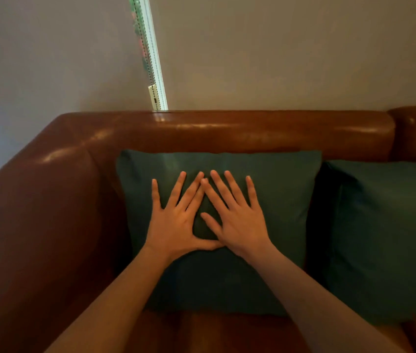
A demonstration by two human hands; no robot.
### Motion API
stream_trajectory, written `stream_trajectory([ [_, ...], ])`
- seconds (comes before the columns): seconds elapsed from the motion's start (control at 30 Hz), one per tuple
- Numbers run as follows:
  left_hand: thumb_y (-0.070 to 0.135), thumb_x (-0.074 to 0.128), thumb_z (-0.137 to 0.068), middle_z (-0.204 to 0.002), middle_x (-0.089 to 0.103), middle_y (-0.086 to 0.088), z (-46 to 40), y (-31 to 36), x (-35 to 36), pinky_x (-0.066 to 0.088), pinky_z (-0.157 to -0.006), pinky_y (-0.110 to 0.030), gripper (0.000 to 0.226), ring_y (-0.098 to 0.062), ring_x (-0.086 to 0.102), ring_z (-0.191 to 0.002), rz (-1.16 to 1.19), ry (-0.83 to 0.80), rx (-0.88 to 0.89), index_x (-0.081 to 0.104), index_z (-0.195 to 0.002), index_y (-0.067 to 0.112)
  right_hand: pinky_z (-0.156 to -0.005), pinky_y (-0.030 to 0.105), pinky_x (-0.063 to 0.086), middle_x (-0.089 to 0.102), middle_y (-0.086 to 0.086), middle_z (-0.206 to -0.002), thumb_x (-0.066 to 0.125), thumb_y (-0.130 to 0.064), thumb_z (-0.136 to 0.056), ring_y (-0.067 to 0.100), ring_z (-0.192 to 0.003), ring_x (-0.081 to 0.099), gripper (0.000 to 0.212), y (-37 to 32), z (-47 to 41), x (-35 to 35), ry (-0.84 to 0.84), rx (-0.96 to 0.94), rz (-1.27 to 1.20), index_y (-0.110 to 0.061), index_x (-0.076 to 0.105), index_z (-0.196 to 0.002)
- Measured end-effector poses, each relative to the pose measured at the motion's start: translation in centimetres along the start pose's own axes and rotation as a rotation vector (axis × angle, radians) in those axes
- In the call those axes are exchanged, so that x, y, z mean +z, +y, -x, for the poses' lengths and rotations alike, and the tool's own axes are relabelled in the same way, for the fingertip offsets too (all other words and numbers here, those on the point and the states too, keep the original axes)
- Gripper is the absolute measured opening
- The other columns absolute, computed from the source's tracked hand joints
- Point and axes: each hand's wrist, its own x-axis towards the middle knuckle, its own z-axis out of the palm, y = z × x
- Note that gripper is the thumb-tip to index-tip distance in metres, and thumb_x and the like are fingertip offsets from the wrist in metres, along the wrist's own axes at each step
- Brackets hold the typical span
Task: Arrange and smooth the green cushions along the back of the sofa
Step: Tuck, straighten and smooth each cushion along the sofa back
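palms down, my left hand (176,222) and right hand (237,220) lie flat with fingers spread on the green cushion (278,189), index fingertips touching at 12 o'clock. that cushion leans upright against the brown leather sofa (227,131) back, a second green cushion (385,225) just beside it at 3 o'clock.

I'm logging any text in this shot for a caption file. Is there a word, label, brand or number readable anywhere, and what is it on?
None can be read.
Left cushion, under both flat hands, left hand and right hand: plain green, no tag or print.
Right cushion: plain.
Sofa: bare brown leather, no brand mark.
Small piece on the blind cord: too small and blurred to show any marking.
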Motion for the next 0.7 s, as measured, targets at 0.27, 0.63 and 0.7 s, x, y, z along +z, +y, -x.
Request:
stream_trajectory([
  [0.27, 0.091, 0.022, -0.066, -0.158, 0.011, 0.008, 0.5, -3.2, 1.2, 0.005, -0.111, -0.065, 0.107, -0.023, 0.006, -0.146, 0.03, -0.027, -0.1, 0.013, -0.151, 0.026, -0.115, 0.057, 0.008, 0.021, -0.006, -0.157, 0.025, -0.06, -0.093, 0.021, -0.146, 0.014, 0.059, 4.9, 1.4, -0.8, -0.061, 0.157, 0.031, -0.039, 0.021, -0.148],
  [0.63, 0.088, 0.028, -0.069, -0.156, 0.023, 0.004, -1.4, -0.2, -0.5, 0.006, -0.111, -0.064, 0.103, -0.025, 0.013, -0.145, 0.061, 0.101, 0.09, 0.025, -0.149, 0.023, -0.114, 0.056, 0.011, 0.02, -0.003, -0.157, 0.028, -0.057, -0.093, 0.022, -0.146, 0.017, 0.064, 1.0, 0.2, -1.9, -0.052, 0.193, -0.083, -0.027, 0.024, -0.149],
  [0.7, 0.085, 0.029, -0.072, -0.155, 0.025, 0.005, -1.6, -0.8, 0.0, 0.008, -0.113, -0.061, 0.097, -0.022, 0.016, -0.144, 0.07, 0.093, 0.08, 0.026, -0.148, 0.026, -0.115, 0.054, 0.011, 0.021, -0.004, -0.157, 0.027, -0.058, -0.094, 0.021, -0.146, 0.018, 0.063, 0.9, -0.2, -1.5, -0.075, 0.162, -0.076, -0.029, 0.024, -0.15],
])
